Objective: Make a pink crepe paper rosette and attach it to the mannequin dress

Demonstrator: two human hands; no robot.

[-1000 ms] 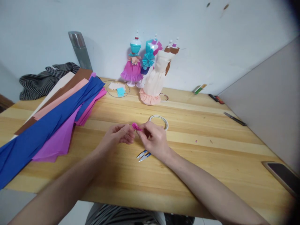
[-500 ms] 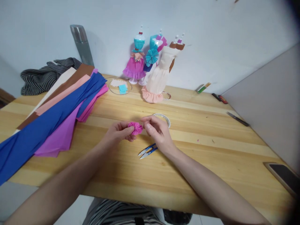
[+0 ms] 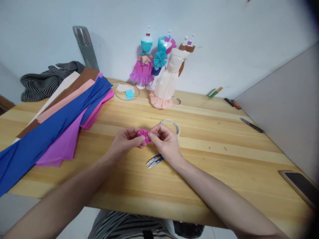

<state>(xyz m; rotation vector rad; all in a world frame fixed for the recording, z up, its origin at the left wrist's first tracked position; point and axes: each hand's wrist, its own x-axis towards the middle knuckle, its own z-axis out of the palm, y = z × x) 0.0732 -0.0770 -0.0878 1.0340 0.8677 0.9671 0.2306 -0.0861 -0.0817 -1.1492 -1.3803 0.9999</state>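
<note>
A small pink pleated paper rosette is held above the middle of the table between both hands. My left hand pinches it from the left, thumb across its front. On its right edge, the thumb and fingers of my right hand are closed. Partly under the right hand lie blue-handled thread snips, blades pointing left. Just behind that hand a roll of tape rests flat on the wood.
Folded crepe paper sheets cover the left side, near a striped cloth and a bottle. Small dress forms in paper dresses stand by the wall. A craft knife and a phone lie at right.
My right hand has moved left and closed on the rosette's right edge; before, it was apart from it. The rosette has turned slightly in my left hand.
</note>
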